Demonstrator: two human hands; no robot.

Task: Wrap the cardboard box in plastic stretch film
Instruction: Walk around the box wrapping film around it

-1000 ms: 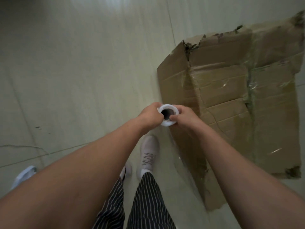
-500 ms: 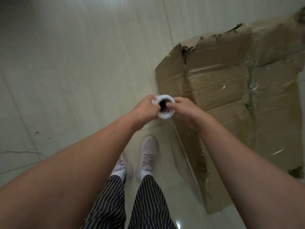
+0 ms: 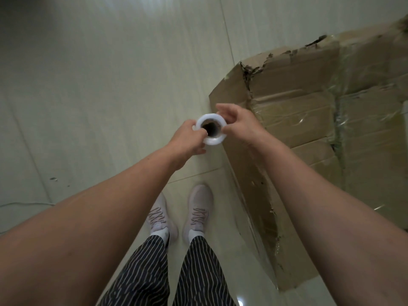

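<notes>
Status at that frame:

- Left hand (image 3: pixel 187 140) gripped the film roll (image 3: pixel 217 140). The thumb was hooked over the white rim into the dark core and the fingers were curled around the outside. Firm hold.
- Right hand (image 3: pixel 241 124) was loose, with its fingers (image 3: pixel 220 106) relaxed and spread past the far side of the roll. The thumb tip was touching the rim on the right. Couldn't tell whether the fingers made contact (looked more like a light touch than a grasp).
- The roll was held upright and seen end-on, open core facing the camera. It sat between the two hands, just beside the near left corner of the cardboard box (image 3: pixel 309 129) and above the floor (image 3: pixel 110 85).
- The box stood on the floor to the person's right. It was large and battered, with torn edges along the top and down the near vertical corner.
- Glossy stretch film (image 3: pixel 295 120) already lay across the box top, showing creases and highlights. A clear sheet also seemed to run down the side facing the person. Couldn't tell whether it was joined to the roll.
- The floor was pale tile with grout lines. A thin cable (image 3: pixel 22 203) ran along the left edge and a small dark mark (image 3: pixel 53 179) sat near it.
- The person stood close to the box in light shoes (image 3: pixel 199 214) and striped trousers (image 3: pixel 154 272), both forearms stretched forward.
</notes>
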